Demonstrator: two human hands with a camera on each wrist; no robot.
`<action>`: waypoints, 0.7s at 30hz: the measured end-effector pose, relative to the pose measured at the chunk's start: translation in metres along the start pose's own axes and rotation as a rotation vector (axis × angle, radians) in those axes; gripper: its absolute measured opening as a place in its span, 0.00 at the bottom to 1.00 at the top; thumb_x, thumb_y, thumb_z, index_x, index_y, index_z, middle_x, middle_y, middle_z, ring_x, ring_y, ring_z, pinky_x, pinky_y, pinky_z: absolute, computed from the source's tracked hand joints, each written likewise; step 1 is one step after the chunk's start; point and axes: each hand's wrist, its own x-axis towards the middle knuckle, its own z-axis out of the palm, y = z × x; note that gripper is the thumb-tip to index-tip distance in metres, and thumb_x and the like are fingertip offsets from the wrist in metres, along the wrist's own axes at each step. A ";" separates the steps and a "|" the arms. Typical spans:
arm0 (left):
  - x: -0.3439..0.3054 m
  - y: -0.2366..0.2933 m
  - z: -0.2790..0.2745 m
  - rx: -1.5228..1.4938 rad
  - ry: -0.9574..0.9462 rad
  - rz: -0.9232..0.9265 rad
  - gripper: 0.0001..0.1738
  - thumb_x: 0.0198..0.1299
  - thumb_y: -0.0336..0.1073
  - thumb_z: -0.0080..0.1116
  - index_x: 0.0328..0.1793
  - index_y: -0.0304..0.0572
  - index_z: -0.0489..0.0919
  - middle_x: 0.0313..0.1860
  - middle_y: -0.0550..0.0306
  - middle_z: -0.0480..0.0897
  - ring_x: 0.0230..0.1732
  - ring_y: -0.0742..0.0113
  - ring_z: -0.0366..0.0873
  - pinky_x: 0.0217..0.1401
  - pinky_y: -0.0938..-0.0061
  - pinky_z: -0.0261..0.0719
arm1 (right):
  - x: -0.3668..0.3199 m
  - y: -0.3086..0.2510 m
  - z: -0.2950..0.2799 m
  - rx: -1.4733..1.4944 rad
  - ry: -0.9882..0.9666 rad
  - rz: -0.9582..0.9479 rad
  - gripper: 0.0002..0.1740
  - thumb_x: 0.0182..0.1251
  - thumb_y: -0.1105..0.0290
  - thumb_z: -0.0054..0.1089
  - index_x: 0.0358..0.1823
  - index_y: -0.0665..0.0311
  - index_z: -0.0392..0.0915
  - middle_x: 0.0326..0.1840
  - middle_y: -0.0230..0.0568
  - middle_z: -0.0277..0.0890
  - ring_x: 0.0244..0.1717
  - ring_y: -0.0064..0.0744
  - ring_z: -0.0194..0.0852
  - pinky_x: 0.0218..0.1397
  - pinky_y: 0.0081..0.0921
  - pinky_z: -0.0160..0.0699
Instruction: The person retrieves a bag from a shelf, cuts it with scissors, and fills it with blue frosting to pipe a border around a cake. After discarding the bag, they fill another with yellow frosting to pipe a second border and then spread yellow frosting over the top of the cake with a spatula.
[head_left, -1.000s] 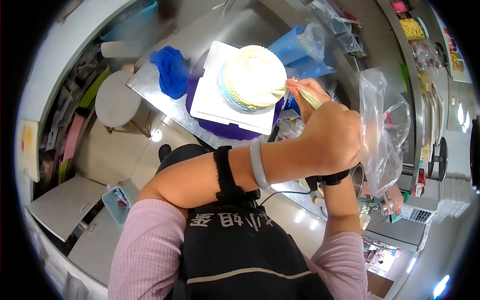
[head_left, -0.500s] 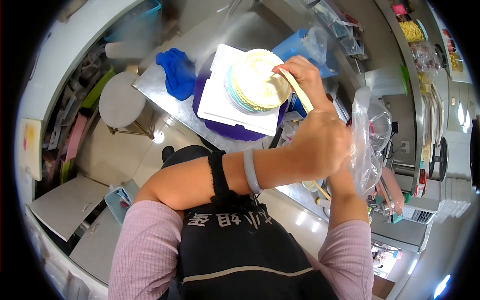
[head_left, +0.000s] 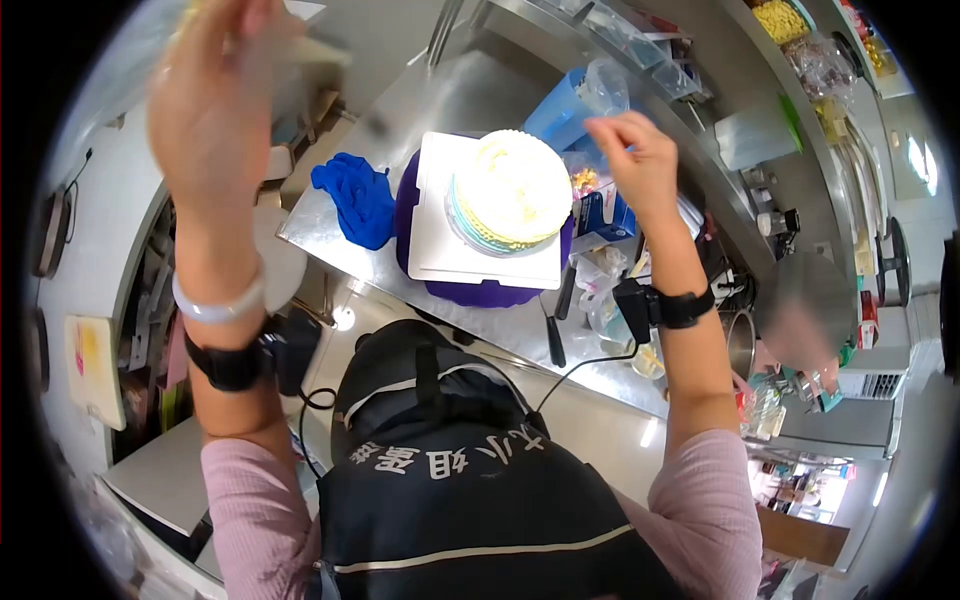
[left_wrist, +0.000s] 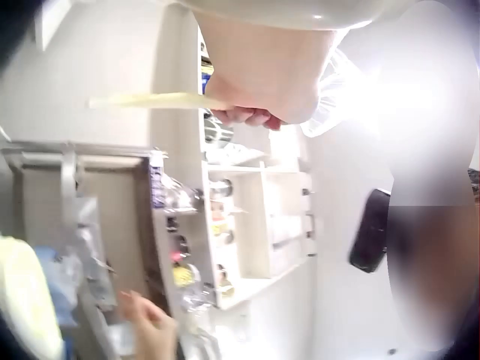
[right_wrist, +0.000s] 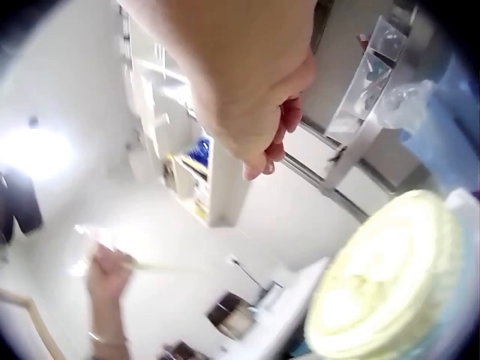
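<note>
A round cake (head_left: 515, 190) with pale yellow cream on top and blue-and-yellow sides stands on a white board (head_left: 435, 240). Under the board lies a purple round base (head_left: 480, 293). My left hand (head_left: 210, 110), blurred, is raised at the upper left, away from the cake. In the left wrist view its fingers curl round a piping bag (left_wrist: 154, 100), whose narrow pale yellow part sticks out; clear plastic shows beyond the fist. Beside the cake on the right, my right hand (head_left: 640, 165) hovers with loosely curled fingers, holding nothing.
A blue cloth (head_left: 355, 200) lies left of the board on the steel table (head_left: 330, 255). Behind the cake stands a blue container (head_left: 560, 108). Black-handled tools (head_left: 556, 340) and a blue box (head_left: 610, 215) lie to the right.
My left hand has swung from right of the cake to the upper left, taking the piping bag with it. My right hand has let go of the bag's tip and moved off the cake.
</note>
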 end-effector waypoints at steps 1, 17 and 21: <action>0.009 -0.022 -0.011 -0.082 -0.109 -0.125 0.13 0.65 0.41 0.45 0.42 0.40 0.75 0.36 0.61 0.74 0.38 0.72 0.68 0.48 0.76 0.65 | -0.001 -0.002 0.000 0.059 0.078 0.015 0.10 0.55 0.65 0.62 0.28 0.66 0.81 0.24 0.44 0.73 0.30 0.41 0.71 0.33 0.32 0.70; -0.048 -0.337 0.011 0.540 -1.030 -0.122 0.14 0.62 0.37 0.48 0.52 0.48 0.77 0.57 0.49 0.69 0.58 0.50 0.65 0.62 0.68 0.62 | -0.127 -0.118 0.120 0.405 -0.437 0.151 0.12 0.57 0.68 0.61 0.43 0.60 0.77 0.28 0.40 0.74 0.29 0.39 0.74 0.31 0.31 0.72; -0.049 -0.357 -0.001 0.698 -1.037 -0.248 0.13 0.59 0.37 0.50 0.49 0.45 0.77 0.54 0.47 0.70 0.55 0.49 0.68 0.58 0.68 0.66 | -0.130 -0.132 0.198 0.419 -0.608 0.207 0.16 0.63 0.67 0.50 0.51 0.61 0.71 0.36 0.45 0.75 0.42 0.47 0.73 0.42 0.37 0.74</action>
